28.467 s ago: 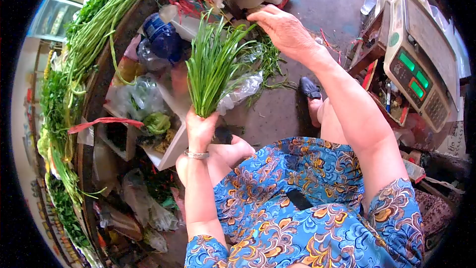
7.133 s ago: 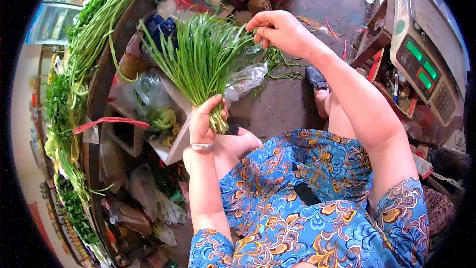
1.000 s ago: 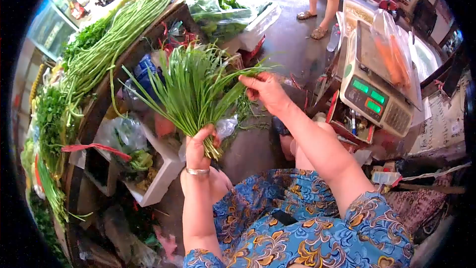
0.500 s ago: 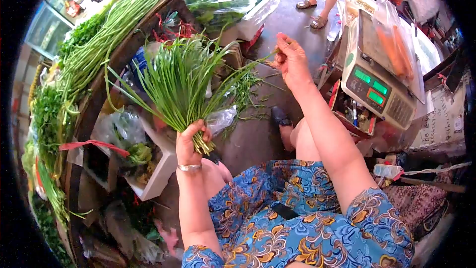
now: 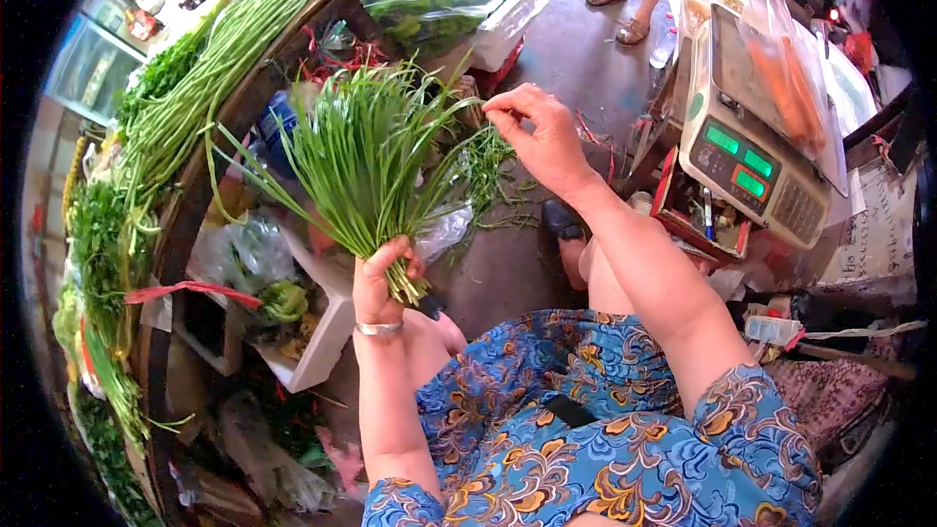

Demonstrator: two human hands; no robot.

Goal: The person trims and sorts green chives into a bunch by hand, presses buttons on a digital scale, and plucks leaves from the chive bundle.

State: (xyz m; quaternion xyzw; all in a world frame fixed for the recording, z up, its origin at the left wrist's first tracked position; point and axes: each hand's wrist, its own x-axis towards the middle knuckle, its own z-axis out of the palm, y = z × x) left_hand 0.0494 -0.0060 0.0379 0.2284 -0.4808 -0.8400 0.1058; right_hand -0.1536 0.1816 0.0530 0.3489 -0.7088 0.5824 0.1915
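Head view: chives [image 5: 366, 156] were gripped at the stems by the left hand [image 5: 383, 278]; the right hand [image 5: 537, 137], returned from beside the scale [image 5: 752, 151], was pinched on a leaf tip.

one bunch of chives [image 5: 363, 161], one scale [image 5: 750, 141], two hands, one bracelet [image 5: 379, 329]
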